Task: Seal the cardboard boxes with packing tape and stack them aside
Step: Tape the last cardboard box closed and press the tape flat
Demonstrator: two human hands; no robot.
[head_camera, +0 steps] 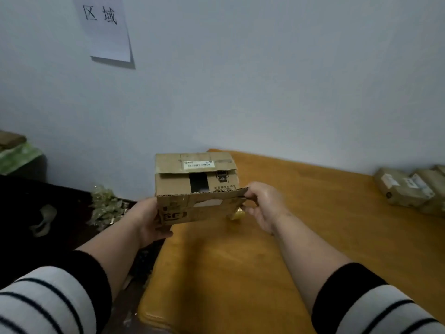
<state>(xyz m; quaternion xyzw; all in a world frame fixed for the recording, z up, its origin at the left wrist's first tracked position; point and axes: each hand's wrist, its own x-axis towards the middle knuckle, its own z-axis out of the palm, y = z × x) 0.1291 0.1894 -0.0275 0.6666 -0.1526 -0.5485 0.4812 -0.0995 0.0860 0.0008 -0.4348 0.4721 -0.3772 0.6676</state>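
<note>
While gripping from both sides, keeps the box (196, 186) lifted clear of the bench (289, 225), over its near left corner, so the flaps can be worked before any tape goes on. Left-hand fingers (166, 233) curled under and around the lower left corner, clamped on the cardboard, carrying most of the weight, to judge by the palm cupped beneath. Right-hand fingers (250, 195) closed in a pinch on the right end of the near flap, pulling it level; likely done to fold it shut over the opening. Left hand (144, 220) and right hand (265, 206) set roughly opposite each other, which steadies the box against twisting.

Small, brown, worn corrugated cardboard, creased and scuffed. White printed label stuck across the far top panel, with strips of old tape beside it. Top not closed: a dark rectangular gap showing between the flaps. Raw fluted edge visible along the near flap, a printed logo on the front face below. Something small and yellowish (237, 215) just under the right corner; cannot tell what.

Further out, several other boxes (407, 189) lined along the far right of the bench, well apart. Paper sign (106, 27) on the wall above.
</note>
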